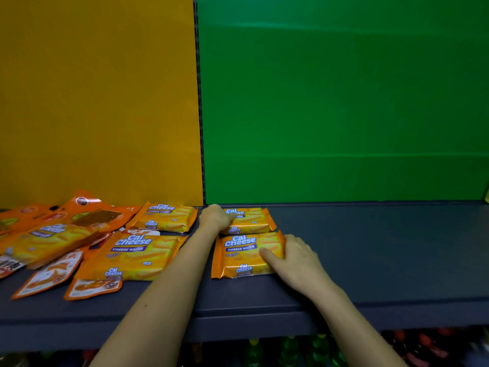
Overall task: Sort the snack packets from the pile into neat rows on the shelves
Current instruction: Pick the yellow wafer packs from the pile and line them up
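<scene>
Fingers clasp packet edges: left hand on rear packet, right hand on front packet (shelf stretches rightward).

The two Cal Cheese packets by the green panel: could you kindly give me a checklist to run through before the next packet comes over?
1. Rear packet and front packet lie flat, labels up: ok.
2. Their left edges line up as one row: cannot tell, since the wide-angle view bends the lines.
3. Hands free for the next pick: not ok. The left hand rests on the rear packet's left end, and the right hand holds the front packet's right edge.
4. Bare shelf to the right for more rows: ok.
5. Next Cal Cheese packet lies uncovered on top of the pile: ok.
</scene>
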### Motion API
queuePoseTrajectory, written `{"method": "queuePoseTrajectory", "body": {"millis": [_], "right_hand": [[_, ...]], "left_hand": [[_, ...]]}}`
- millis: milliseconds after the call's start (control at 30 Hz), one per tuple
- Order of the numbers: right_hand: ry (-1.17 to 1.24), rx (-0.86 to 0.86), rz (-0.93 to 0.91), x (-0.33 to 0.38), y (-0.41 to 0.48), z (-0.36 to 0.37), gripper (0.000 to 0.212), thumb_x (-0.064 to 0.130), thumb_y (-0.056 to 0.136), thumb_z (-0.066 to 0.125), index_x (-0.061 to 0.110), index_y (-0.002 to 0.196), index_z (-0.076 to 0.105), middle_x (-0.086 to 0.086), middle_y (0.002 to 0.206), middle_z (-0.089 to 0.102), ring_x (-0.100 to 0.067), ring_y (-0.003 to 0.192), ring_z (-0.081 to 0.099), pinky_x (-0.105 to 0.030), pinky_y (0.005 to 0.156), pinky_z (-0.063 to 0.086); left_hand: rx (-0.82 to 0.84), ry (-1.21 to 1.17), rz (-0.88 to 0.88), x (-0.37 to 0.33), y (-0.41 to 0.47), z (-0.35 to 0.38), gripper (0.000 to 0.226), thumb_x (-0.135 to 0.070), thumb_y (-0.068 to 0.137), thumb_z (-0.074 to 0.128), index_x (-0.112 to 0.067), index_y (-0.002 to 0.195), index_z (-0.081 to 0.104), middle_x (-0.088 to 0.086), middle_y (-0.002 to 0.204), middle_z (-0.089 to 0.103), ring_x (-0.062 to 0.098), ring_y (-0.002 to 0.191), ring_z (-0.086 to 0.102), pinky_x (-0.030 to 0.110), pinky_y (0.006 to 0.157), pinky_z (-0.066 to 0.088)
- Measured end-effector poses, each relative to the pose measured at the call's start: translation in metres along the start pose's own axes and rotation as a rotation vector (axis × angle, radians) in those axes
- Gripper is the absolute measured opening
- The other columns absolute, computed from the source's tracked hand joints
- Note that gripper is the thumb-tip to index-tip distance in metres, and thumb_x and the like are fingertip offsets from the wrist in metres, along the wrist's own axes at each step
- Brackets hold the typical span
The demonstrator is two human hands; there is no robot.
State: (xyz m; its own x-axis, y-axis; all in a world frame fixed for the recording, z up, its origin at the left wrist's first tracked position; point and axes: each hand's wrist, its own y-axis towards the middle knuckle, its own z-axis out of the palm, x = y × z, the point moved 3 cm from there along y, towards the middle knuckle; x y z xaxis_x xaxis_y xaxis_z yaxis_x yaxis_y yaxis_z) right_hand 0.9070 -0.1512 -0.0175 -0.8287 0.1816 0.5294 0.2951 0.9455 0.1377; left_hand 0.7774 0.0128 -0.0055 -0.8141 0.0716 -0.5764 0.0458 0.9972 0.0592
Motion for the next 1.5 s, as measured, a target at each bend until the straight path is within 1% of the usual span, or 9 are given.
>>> {"method": "queuePoseTrajectory", "body": {"millis": [133,500,700,833,1000,1133,1233,1333,1500], "right_hand": [[-0.023,-0.034,0.017,0.006,0.005,0.003,0.056,0.053,0.090,0.046,0.007,0.122,0.046,-0.012,0.124,0.049,-0.032,0.117,0.049,-0.036,0.090,0.041],[-0.072,-0.064,0.028,0.018,0.022,0.007,0.059,0.053,0.091,0.043,0.005,0.124,0.046,-0.014,0.125,0.045,-0.035,0.117,0.049,-0.038,0.090,0.042],[-0.222,-0.131,-0.002,0.016,0.019,0.003,0.065,0.059,0.093,0.028,0.009,0.129,0.044,-0.010,0.130,0.043,-0.031,0.120,0.047,-0.038,0.092,0.041],[-0.246,-0.274,-0.103,0.018,0.021,-0.006,0.052,0.048,0.096,0.032,0.011,0.131,0.043,-0.009,0.131,0.043,-0.028,0.121,0.042,-0.037,0.094,0.039],[-0.043,-0.272,-0.214,0.034,0.028,-0.011,0.038,0.032,0.095,0.043,0.014,0.129,0.049,-0.005,0.128,0.049,-0.025,0.120,0.045,-0.036,0.093,0.039],[0.021,-0.227,-0.271,0.060,0.034,0.000,0.032,0.027,0.093,0.046,0.015,0.121,0.056,-0.003,0.122,0.058,-0.024,0.112,0.054,-0.034,0.092,0.040],[0.041,-0.209,-0.314,0.087,0.039,0.011,0.028,0.024,0.092,0.047,0.015,0.114,0.062,-0.004,0.115,0.064,-0.025,0.107,0.058,-0.033,0.088,0.042],[0.057,-0.171,-0.324,0.113,0.046,0.025,0.026,0.023,0.091,0.048,0.014,0.110,0.064,-0.006,0.110,0.068,-0.028,0.106,0.059,-0.035,0.088,0.045],[0.036,-0.100,-0.255,0.149,0.064,0.052,0.030,0.023,0.092,0.047,0.010,0.114,0.063,-0.015,0.117,0.065,-0.033,0.113,0.056,-0.036,0.091,0.044]], "left_hand": [[-0.040,0.019,-0.001,-0.003,0.003,0.001,0.052,-0.041,0.088,0.057,0.006,0.110,0.059,0.021,0.117,0.062,0.033,0.109,0.058,0.037,0.086,0.048],[-0.049,0.020,-0.025,-0.004,0.021,0.006,0.056,-0.043,0.089,0.055,0.003,0.120,0.053,0.020,0.127,0.056,0.035,0.117,0.053,0.038,0.091,0.045],[-0.079,0.080,0.039,0.004,0.015,-0.018,0.049,-0.041,0.093,0.047,0.000,0.118,0.055,0.019,0.125,0.058,0.035,0.114,0.055,0.039,0.092,0.045],[-0.181,0.149,0.091,0.016,0.000,-0.055,0.040,-0.039,0.092,0.049,-0.006,0.112,0.060,0.016,0.120,0.061,0.034,0.111,0.056,0.037,0.089,0.046],[-0.271,0.143,0.113,0.050,-0.027,-0.108,0.036,-0.041,0.090,0.053,-0.012,0.107,0.063,0.016,0.114,0.064,0.034,0.109,0.057,0.037,0.085,0.045],[-0.244,0.135,0.093,0.099,-0.047,-0.135,0.034,-0.044,0.088,0.055,-0.011,0.094,0.064,0.017,0.102,0.067,0.034,0.098,0.060,0.036,0.078,0.046],[-0.230,0.133,0.054,0.134,-0.060,-0.148,0.032,-0.044,0.087,0.056,-0.013,0.086,0.063,0.014,0.094,0.068,0.031,0.094,0.061,0.032,0.070,0.041],[-0.223,0.109,0.031,0.158,-0.070,-0.158,0.034,-0.046,0.085,0.058,-0.012,0.087,0.064,0.012,0.091,0.068,0.028,0.092,0.061,0.027,0.069,0.036],[-0.050,0.123,0.053,0.175,-0.076,-0.157,0.047,-0.056,0.081,0.056,-0.011,0.092,0.061,0.005,0.090,0.062,0.022,0.086,0.057,0.028,0.069,0.040]]}}
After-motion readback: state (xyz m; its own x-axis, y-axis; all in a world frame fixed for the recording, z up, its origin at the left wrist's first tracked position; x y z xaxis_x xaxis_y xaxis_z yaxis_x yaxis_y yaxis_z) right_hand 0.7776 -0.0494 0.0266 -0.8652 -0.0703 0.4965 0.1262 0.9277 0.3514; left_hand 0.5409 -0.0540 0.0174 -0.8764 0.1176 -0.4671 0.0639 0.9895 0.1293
